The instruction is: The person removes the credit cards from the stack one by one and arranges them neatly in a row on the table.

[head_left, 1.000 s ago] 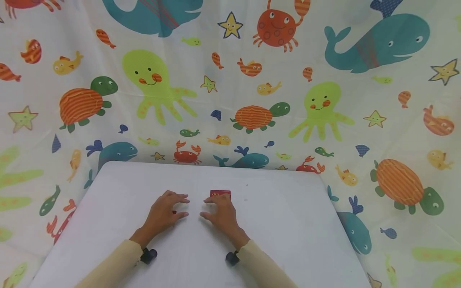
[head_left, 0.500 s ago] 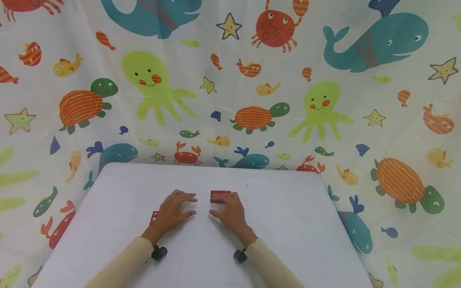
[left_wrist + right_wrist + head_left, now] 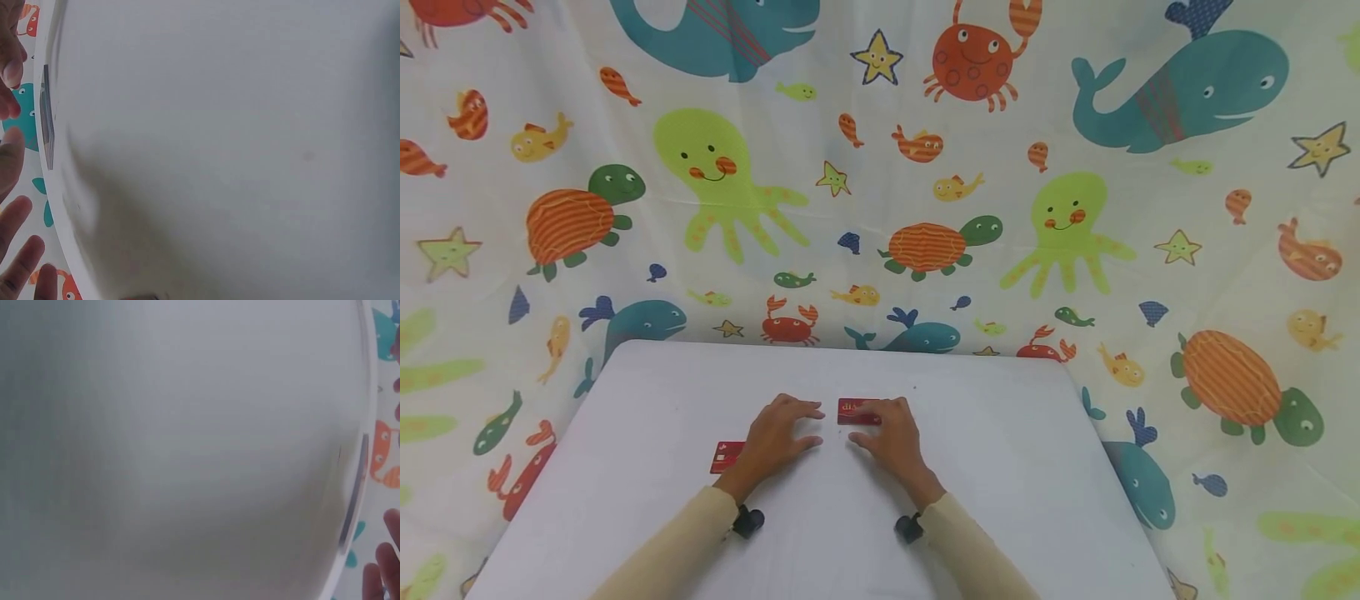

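A red card (image 3: pixel 725 456) with a pale chip-like square lies on the white table, its right part hidden behind my left hand (image 3: pixel 775 442). Farther back and to the right is a second red card (image 3: pixel 850 410) with gold lettering, which looks upside down from here; the fingers of my right hand (image 3: pixel 891 437) cover part of it. Both hands face each other with thumbs and fingers apart, a gap between them, holding nothing. In the left wrist view a thin, layered edge (image 3: pixel 47 119) shows near the table's rim, and a similar slim edge (image 3: pixel 355 494) appears in the right wrist view.
The white table (image 3: pixel 1000 467) has rounded far corners. Behind it hangs a curtain (image 3: pixel 865 200) printed with sea animals. A dark wrist camera (image 3: pixel 748 522) sits on the left wrist and another camera (image 3: pixel 908 528) on the right.
Both hands have shifted to the right together, keeping their spread pose. More of the left red card has come into view behind the left hand; both cards stay where they were.
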The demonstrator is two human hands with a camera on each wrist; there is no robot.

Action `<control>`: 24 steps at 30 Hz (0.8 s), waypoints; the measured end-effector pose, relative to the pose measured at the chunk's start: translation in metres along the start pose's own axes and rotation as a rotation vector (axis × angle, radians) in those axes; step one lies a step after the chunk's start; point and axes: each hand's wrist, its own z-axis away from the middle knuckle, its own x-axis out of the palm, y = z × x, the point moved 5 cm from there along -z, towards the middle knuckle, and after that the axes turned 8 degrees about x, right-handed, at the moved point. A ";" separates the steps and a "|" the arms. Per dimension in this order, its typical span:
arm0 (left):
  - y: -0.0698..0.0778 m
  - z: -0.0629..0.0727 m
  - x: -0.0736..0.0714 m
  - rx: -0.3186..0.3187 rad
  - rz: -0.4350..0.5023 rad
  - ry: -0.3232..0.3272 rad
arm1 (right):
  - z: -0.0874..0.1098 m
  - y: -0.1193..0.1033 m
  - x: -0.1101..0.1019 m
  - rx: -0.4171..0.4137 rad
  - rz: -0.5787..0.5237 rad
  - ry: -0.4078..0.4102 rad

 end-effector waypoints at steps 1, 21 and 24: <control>0.000 -0.001 0.001 -0.001 -0.002 -0.001 | -0.001 0.001 0.000 0.005 0.002 -0.002; 0.002 -0.023 0.019 -0.022 -0.052 -0.058 | -0.020 0.028 -0.011 0.066 0.008 -0.069; 0.000 -0.026 0.023 -0.038 -0.062 -0.076 | -0.024 0.032 -0.011 0.072 0.016 -0.077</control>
